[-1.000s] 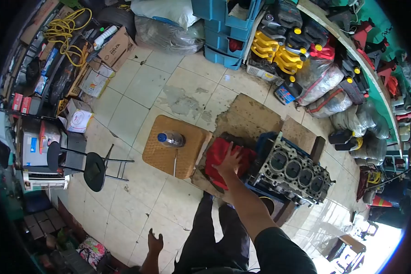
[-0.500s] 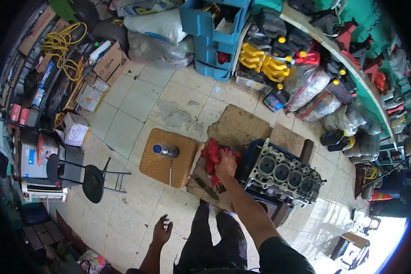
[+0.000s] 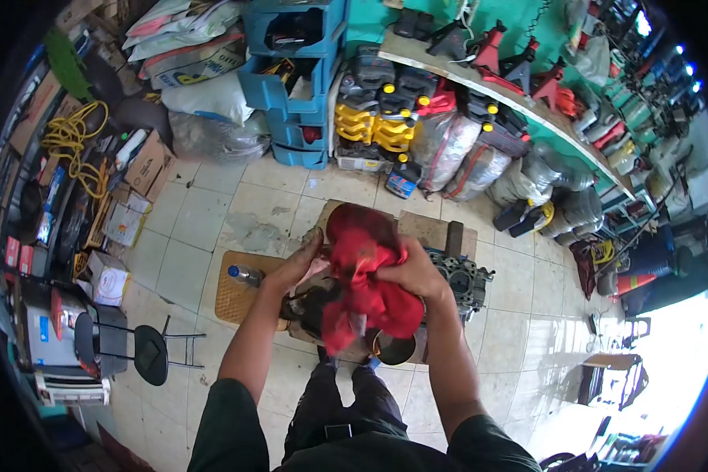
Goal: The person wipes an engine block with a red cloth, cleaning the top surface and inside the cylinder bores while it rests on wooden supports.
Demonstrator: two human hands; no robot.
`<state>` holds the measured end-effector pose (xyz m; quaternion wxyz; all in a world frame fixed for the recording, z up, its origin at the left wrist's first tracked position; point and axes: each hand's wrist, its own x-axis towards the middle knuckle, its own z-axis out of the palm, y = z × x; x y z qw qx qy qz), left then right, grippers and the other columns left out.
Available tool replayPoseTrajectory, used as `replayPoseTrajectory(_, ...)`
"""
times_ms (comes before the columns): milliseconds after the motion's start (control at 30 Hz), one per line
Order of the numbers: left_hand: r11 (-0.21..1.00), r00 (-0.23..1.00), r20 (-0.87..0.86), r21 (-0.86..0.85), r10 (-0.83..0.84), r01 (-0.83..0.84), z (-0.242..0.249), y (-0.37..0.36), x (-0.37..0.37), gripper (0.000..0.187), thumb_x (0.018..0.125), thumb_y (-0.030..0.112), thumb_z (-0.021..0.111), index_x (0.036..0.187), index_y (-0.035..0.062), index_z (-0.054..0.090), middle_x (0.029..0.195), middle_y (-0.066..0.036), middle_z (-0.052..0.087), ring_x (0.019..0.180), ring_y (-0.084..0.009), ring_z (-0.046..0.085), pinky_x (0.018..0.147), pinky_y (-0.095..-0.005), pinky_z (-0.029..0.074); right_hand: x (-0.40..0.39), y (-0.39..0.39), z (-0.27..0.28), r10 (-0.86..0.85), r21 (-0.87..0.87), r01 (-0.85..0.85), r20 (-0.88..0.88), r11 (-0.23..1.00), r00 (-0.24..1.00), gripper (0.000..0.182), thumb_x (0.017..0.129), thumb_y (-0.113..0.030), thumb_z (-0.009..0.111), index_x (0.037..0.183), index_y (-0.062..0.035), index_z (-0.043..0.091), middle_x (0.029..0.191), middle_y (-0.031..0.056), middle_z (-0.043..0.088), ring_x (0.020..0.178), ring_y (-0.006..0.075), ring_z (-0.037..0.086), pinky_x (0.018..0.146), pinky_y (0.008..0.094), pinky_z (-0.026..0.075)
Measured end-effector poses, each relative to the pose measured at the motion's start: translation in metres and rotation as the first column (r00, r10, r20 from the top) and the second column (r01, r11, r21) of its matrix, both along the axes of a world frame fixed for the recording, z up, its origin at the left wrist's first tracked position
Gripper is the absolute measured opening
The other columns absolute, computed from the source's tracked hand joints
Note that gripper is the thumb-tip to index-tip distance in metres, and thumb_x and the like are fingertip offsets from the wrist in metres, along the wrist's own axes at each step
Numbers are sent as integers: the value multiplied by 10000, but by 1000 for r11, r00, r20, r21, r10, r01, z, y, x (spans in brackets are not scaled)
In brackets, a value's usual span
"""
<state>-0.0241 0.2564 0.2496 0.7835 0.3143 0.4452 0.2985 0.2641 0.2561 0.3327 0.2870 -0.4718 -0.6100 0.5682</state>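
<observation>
A bunched red rag (image 3: 366,267), slightly blurred, is raised in front of me between both hands. My right hand (image 3: 417,273) grips its right side with the fingers closed in the folds. At the left edge is my left hand (image 3: 293,263), its fingers curled against the cloth and partly hidden behind it. Beyond the rag, an engine block (image 3: 466,283) shows only its right part. A round dark pan (image 3: 393,348) lies below the rag in this view. The woven-top stool (image 3: 226,303) at left carries a clear bottle (image 3: 246,274) with a blue cap.
A black folding chair (image 3: 151,354) stands to the left on the tiled floor (image 3: 244,193). Blue drawers (image 3: 295,102), yellow-and-black jugs (image 3: 374,126) and filled sacks (image 3: 444,149) line the far wall. Red jack stands (image 3: 489,47) sit on a shelf.
The red rag has come up from beside the engine block toward me. My left hand has risen from low on the left to the rag. The camera view has shifted.
</observation>
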Motion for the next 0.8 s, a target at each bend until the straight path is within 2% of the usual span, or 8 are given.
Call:
replayPoseTrajectory(133,998,982,187,52,-30,21,-36,-25,42,843,1085,610,555,1660,30,348,1615,-119,505,1459,-211,521,1250,-374,389,11,-8,13,-252,7,282,-433,959,866,416,831,-21,798,1236,8,707,1134,59,765,1017,166,718,951,350,583)
replayPoseTrajectory(200,912,978,-88,356,-187,206,-56,-47,52,809,1077,459,659,1691,71,303,1676,-74,430,1502,-166,460,1249,-367,388,19,-7,15,-281,40,338,-469,940,837,411,849,-17,778,1252,-6,695,1155,60,756,1036,167,717,955,356,584)
replayPoseTrajectory(267,969,971,233,246,-53,-6,-39,-66,89,814,1059,309,710,1711,103,267,1705,-24,385,1525,-146,419,1254,-357,377,28,-4,4,-286,13,351,-553,936,782,452,869,-23,759,1310,-12,661,1200,63,742,1066,167,712,965,351,582)
replayPoseTrajectory(433,958,671,712,-6,206,-288,-29,-72,95,907,1042,747,443,1695,136,296,1687,-69,434,1537,-238,448,1297,-445,347,27,-19,9,-363,-216,300,-687,929,630,384,961,-126,731,1317,-4,653,1152,70,743,1011,195,732,908,367,606)
replayPoseTrajectory(533,890,688,601,-92,407,-446,-28,-85,105,946,999,814,427,1659,140,358,1642,-69,490,1508,-236,479,1289,-446,362,38,-13,-81,-504,-485,146,-793,862,342,388,1049,-287,695,1294,12,666,1104,81,753,950,208,748,850,379,625)
replayPoseTrajectory(667,726,687,432,102,584,-680,-46,-94,121,820,1052,706,514,1634,138,406,1635,-88,489,1488,-279,489,1239,-453,400,-7,-31,-98,-623,-120,631,-377,766,685,406,1036,-239,708,1353,5,645,1190,105,752,1016,225,747,895,370,606)
replayPoseTrajectory(733,639,586,432,30,685,-769,-18,-77,129,726,1083,613,545,1588,95,472,1571,-110,554,1406,-306,563,1174,-429,450,-31,-63,-73,-539,142,562,-174,815,824,481,1001,-212,733,1415,1,608,1276,115,716,1116,232,712,960,370,574)
replayPoseTrajectory(800,518,596,-180,720,782,-462,5,-65,130,698,1090,573,566,1542,44,514,1484,-138,619,1328,-312,610,1142,-412,466,-36,-84,-77,-467,367,412,73,834,881,572,967,-186,757,1476,-3,572,1361,125,681,1216,240,676,1026,371,542)
